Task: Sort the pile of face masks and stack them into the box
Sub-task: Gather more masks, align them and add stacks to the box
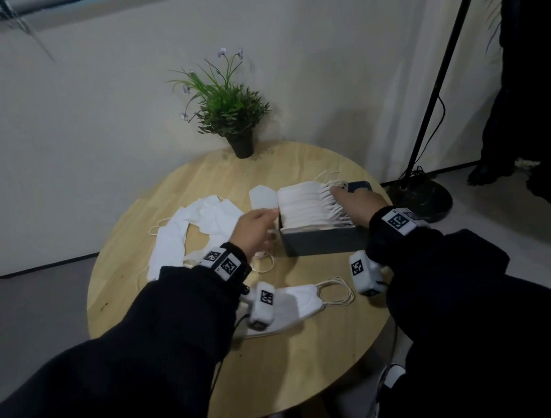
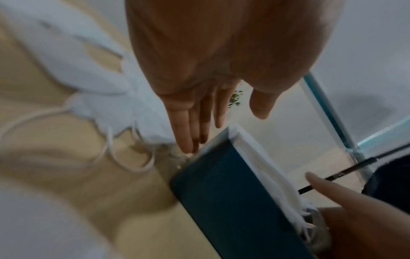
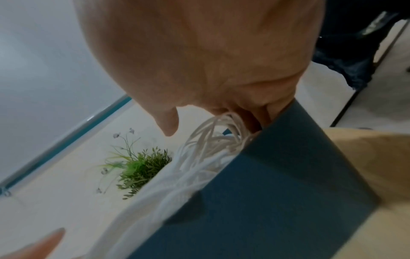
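A dark box [image 1: 322, 241] sits right of centre on the round wooden table [image 1: 311, 369], filled with stacked white masks [image 1: 303, 203]. My right hand [image 1: 352, 200] lies over their ear loops [image 3: 210, 138] at the box's right end, fingers reaching down inside the box wall [image 3: 277, 184]. My left hand [image 1: 257, 224] is at the box's left edge, fingers straight [image 2: 193, 133] and holding nothing, beside the box corner [image 2: 233, 192]. A loose pile of masks [image 1: 197, 227] lies to the left. One mask [image 1: 262, 196] lies just left of the box. Another mask [image 1: 300, 300] lies near the front.
A potted plant [image 1: 231, 114] stands at the table's far edge against the wall. A black lamp stand [image 1: 426, 198] with a slanted pole rises on the floor to the right. Bare wood shows at the table's front.
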